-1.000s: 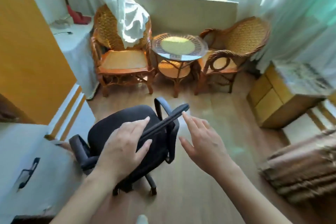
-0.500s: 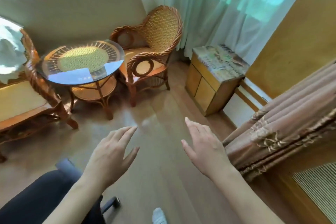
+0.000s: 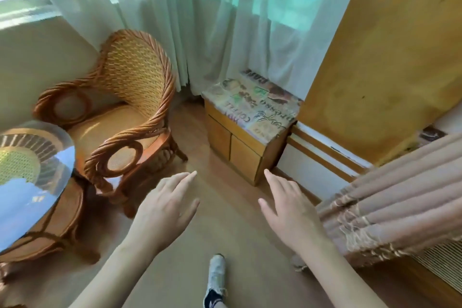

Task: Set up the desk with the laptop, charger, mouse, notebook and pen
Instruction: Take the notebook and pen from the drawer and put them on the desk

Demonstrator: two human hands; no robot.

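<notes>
Both hands are held out in front over the wooden floor (image 3: 225,232), empty. The left hand (image 3: 167,210) has its fingers (image 3: 185,180) straight and loosely spread, palm down, holding nothing. The right hand (image 3: 290,207) is the same, fingers (image 3: 272,179) extended and apart, touching nothing.

None of the task's things shows here: no laptop, charger, mouse, notebook or pen, and no worktop to lay them on. Where they are cannot be told from this view.

Ahead of the left fingers and off to their outer side stands a wicker armchair (image 3: 130,107), with a glass-topped round table (image 3: 32,165) further out that way. Just beyond the right fingertips sits a small wooden cabinet (image 3: 240,147) with a printed cloth over its top, pale curtains (image 3: 225,20) hanging behind it. To the outer side of the right hand lies folded, fringed fabric (image 3: 387,195), probably a bedspread, though the edge of the frame cuts it off. A foot in a shoe (image 3: 216,275) shows below, between the two forearms.

As a judgement, the setup looks not yet begun, or at least nothing here shows a step done: every item remains to be found, carried and laid out.
</notes>
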